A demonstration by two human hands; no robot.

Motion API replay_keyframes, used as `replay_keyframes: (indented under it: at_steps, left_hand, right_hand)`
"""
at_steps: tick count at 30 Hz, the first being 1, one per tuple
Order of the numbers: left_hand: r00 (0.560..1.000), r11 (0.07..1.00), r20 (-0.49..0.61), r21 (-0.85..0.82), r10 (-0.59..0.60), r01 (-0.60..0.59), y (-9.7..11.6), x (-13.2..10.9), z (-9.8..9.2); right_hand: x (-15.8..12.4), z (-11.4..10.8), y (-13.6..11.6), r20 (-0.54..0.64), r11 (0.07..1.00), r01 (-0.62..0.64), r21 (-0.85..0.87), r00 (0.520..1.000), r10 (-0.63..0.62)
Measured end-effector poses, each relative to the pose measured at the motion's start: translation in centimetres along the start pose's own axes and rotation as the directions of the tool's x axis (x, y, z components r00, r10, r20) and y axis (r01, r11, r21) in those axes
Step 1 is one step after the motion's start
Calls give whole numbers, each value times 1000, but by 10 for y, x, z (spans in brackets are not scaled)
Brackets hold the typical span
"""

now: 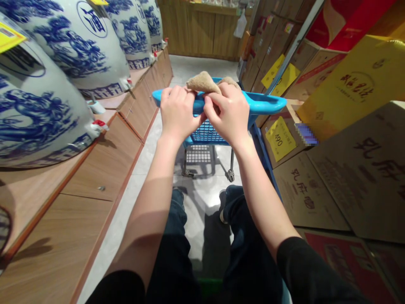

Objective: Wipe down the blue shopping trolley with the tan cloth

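Observation:
A blue shopping cart [207,131] stands in front of me in a narrow aisle, its wheels on the tiled floor. My left hand [179,110] is closed over the left part of the cart's handle [267,103]. Beside it, my right hand [228,110] is closed on the middle of the same handle, also touching a tan cloth [204,82]. The cloth lies folded over the handle, its middle partly hidden by my right hand's fingers. Both thumbs come close together on the near side of the handle.
Large blue-and-white porcelain jars [82,46] line a wooden cabinet [91,169] on the left. Stacked cartons [311,190] and a yellow box [354,84] crowd the right side, with a yellow price sign [280,139]. A wooden counter [202,29] closes off the far end.

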State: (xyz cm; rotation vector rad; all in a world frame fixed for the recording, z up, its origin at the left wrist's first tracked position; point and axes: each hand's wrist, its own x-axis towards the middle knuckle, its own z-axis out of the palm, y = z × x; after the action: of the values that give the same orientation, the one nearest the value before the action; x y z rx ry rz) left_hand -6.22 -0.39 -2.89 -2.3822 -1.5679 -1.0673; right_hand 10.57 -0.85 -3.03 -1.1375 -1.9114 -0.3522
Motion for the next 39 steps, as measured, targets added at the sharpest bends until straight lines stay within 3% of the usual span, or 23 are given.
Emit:
replay_keyframes:
  at_steps: [3, 7, 10, 13, 15, 17, 21, 23, 26, 29, 31, 33, 36, 39]
  left_hand:
    - [999, 999, -37, -3, 33, -33, -2, -2, 1]
    - [1000, 1000, -2, 19, 17, -17, 6, -4, -1]
    - [999, 1000, 33, 3, -21, 21, 10, -3, -4]
    - [996, 998, 67, -26, -61, 63, 8, -2, -5]
    - [992, 996, 92, -32, -81, 85, 7, -1, -5]
    - [990, 995, 109, -32, -87, 91, 7, -1, -4]
    - [991, 997, 118, -18, -71, 73, 10, 0, 1]
    - [992, 998, 113, -9, -62, 64, 12, 1, 4]
    - [992, 998, 114, 5, -62, 62, 12, 2, 4]
    - [991, 997, 114, 13, -73, 72, 12, 2, -2]
    - [990, 997, 111, 19, -83, 81, 13, 1, -6]
    - [989, 996, 113, 26, -90, 88, 14, 1, -9]
    - [988, 996, 125, 28, -87, 84, 16, 1, -7]
    - [990, 996, 104, 25, -90, 88, 13, 2, 1]
  right_hand:
    - [1, -7, 23, -53, 993, -116, -15, 992, 116]
    - [-3, -11, 58, -188, 944, -324, -62, 933, 308]
    - [-5, -7, 41, -159, 966, -250, -60, 958, 238]
    - [-4, -6, 8, -27, 994, -107, -39, 994, 106]
    - [-1, -11, -2, 35, 998, -55, -33, 998, 56]
    - [0, -20, 6, 38, 995, -78, -58, 996, 81]
    - [-5, -32, 51, -44, 947, -286, -144, 958, 283]
    - [-8, -32, 62, -80, 931, -328, -159, 944, 319]
    - [-9, -26, 47, -85, 959, -254, -130, 966, 244]
    - [-4, -24, 16, 9, 990, -117, -83, 993, 118]
    - [1, -27, 6, 51, 992, -95, -88, 994, 100]
    - [5, -32, 10, 40, 973, -186, -138, 980, 193]
    - [9, -37, 32, -43, 882, -417, -218, 907, 418]
    - [10, -35, 46, -68, 865, -445, -233, 894, 442]
